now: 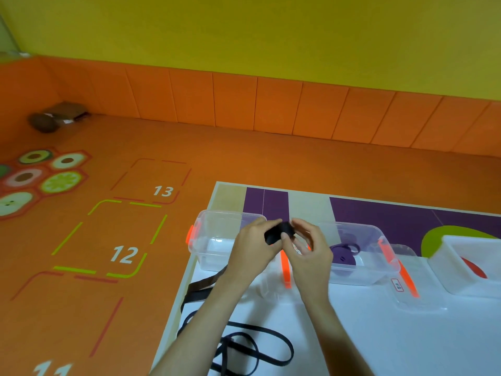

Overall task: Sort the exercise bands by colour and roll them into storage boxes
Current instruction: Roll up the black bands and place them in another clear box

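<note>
Curled fingers point(259, 225) of the left hand point(252, 249) and bent fingertips point(299, 224) of the right hand point(307, 252), closed from both sides on the rolled end of the black band point(279, 232). Left thumb over the top of the roll, right thumb pressed against its near face. Nothing else in either grip.

Roll held up off the table, in front of the gap between the two clear boxes. Short dark bundle, long axis slanted from lower left at the left palm to upper right at the right fingertips. Whether wound tight or loose: cannot tell.

Loose tail dropping from under the left wrist, running toward the near left edge of the table point(393, 340), then lying in slack overlapping loops on the white top between the forearms.

Behind the hands, left clear box point(214, 240) with an orange clip at its end. Just beside it, right clear box point(376, 267), with a purple band point(342, 257) coiled inside. Clear lids with orange clips flat in front of the boxes. Further right, a white box point(450, 256), something red showing in it.

Far part of the tabletop patterned in purple, cream and green. Below, orange floor point(244, 156) marked with dashed squares numbered 11, 12 and 13, fruit-slice hexagons to the left. Orange padded skirting, yellow wall point(271, 31) above. Brown bundle point(58, 116) in the far left corner, well apart.
</note>
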Tool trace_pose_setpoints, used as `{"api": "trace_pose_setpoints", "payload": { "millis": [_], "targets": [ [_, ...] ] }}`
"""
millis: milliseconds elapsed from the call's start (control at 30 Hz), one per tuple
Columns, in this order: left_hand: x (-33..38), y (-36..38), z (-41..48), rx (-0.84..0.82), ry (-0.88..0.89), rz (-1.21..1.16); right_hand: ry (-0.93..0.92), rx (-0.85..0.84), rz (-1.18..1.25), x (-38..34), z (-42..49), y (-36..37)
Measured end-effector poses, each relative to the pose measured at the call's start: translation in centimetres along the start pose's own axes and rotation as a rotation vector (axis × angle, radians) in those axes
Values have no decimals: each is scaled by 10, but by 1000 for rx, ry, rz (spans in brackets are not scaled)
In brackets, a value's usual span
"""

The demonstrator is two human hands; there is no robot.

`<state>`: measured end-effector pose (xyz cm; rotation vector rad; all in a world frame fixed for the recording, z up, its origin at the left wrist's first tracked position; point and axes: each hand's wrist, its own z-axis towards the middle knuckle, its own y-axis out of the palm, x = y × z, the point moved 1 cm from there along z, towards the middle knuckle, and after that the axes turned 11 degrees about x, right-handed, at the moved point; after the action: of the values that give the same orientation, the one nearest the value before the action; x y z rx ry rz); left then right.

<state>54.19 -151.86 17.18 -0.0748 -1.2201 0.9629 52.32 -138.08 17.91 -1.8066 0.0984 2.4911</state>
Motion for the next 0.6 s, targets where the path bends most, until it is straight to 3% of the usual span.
{"api": "trace_pose_setpoints", "payload": {
  "millis": [167,333,467,600],
  "targets": [
    [4,-14,-4,-90,-171,-350,-91,-17,-17,1,6,-8],
    [4,-18,-5,-2,-243,-485,-166,-60,-34,3,5,-5],
    [4,-18,-6,19,-257,-543,-124,-84,39,3,6,-5],
    [6,-24,-4,21,-224,-576,42,-71,177,1,10,-4]
  ]
}}
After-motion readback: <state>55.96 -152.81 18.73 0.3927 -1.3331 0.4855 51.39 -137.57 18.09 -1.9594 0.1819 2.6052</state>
